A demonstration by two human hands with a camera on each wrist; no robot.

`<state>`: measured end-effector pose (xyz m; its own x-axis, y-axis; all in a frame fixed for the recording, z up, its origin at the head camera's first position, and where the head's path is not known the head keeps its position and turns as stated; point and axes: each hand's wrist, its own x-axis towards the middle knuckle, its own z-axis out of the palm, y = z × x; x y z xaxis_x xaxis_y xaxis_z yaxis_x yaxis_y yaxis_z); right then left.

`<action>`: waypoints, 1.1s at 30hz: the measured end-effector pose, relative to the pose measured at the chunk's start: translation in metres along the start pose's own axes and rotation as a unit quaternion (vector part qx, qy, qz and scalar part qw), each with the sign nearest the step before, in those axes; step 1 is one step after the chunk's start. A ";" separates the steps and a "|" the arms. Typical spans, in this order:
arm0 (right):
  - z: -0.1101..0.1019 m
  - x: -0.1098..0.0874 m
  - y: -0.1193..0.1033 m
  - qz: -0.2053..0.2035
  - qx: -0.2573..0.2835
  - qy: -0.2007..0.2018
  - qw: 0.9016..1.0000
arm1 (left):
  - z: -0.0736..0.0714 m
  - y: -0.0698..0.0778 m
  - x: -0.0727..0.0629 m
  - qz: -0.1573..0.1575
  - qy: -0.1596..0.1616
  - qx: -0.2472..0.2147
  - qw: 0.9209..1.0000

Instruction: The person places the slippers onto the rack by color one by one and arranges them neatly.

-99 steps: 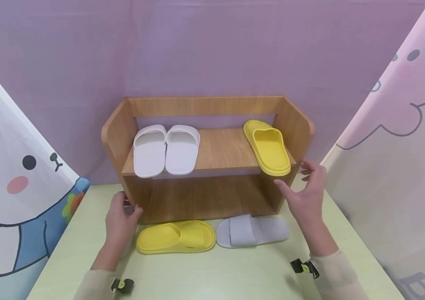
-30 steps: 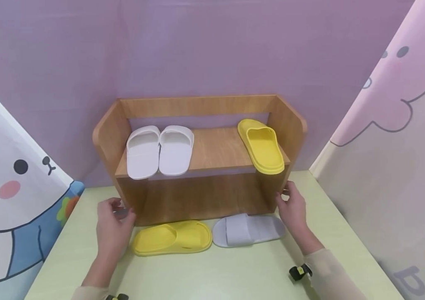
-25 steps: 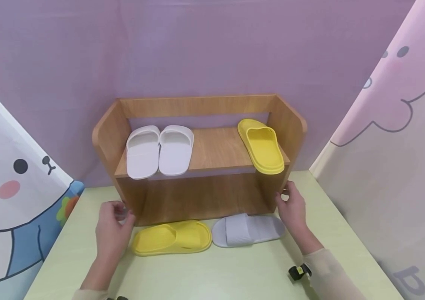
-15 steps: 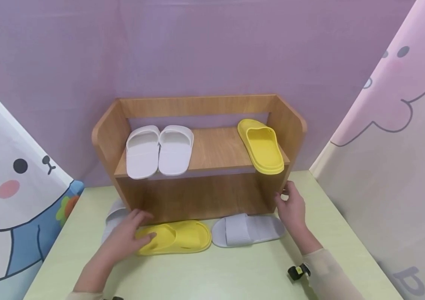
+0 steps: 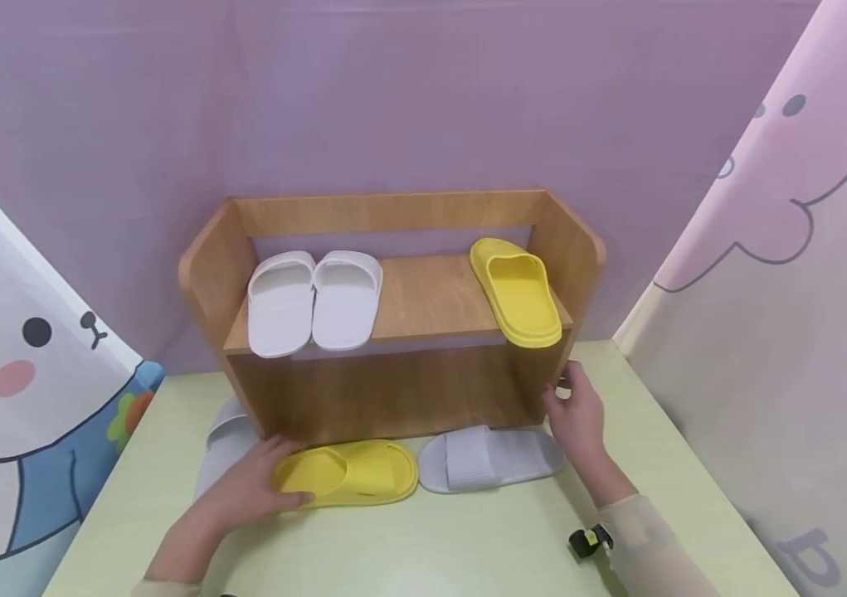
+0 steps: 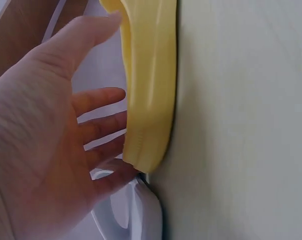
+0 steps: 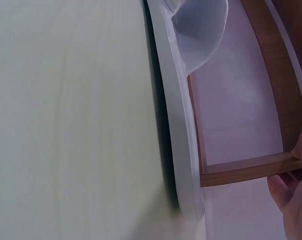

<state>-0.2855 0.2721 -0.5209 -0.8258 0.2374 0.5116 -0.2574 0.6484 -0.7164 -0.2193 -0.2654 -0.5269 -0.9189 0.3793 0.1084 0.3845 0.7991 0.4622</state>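
Observation:
My left hand [image 5: 253,487] is at the heel end of a yellow slipper [image 5: 374,473] lying on the table before a wooden shoe rack [image 5: 393,390]. In the left wrist view, its thumb reaches to the slipper's upper edge and its spread fingers [image 6: 98,102] lie along the far side. My right hand [image 5: 578,419] pinches the front edge of the rack's right side panel, low down; the right wrist view shows this panel [image 7: 240,171]. Right of the yellow slipper lies a grey slipper [image 5: 531,453]. Another grey slipper [image 5: 223,448] sits left of the rack, partly behind my left hand.
On the rack's upper shelf [image 5: 423,294], two white slippers [image 5: 346,311] stand side by side at the left and one yellow slipper [image 5: 529,307] at the right. A purple cloth [image 5: 393,99] hangs behind, with printed cloths on both sides.
My left hand has left the rack's left side and moved right to the yellow slipper's heel, uncovering the left grey slipper. My right hand came down onto the right panel earlier and has stayed.

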 end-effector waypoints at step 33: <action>0.000 -0.002 0.000 -0.005 -0.009 0.001 1.000 | 0.013 -0.011 -0.001 0.062 -0.009 0.009 0.998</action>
<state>-0.2839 0.2717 -0.5214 -0.8227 0.2324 0.5188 -0.2562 0.6631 -0.7033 -0.2213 -0.2687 -0.5438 -0.8626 0.4840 0.1473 0.4965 0.7537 0.4306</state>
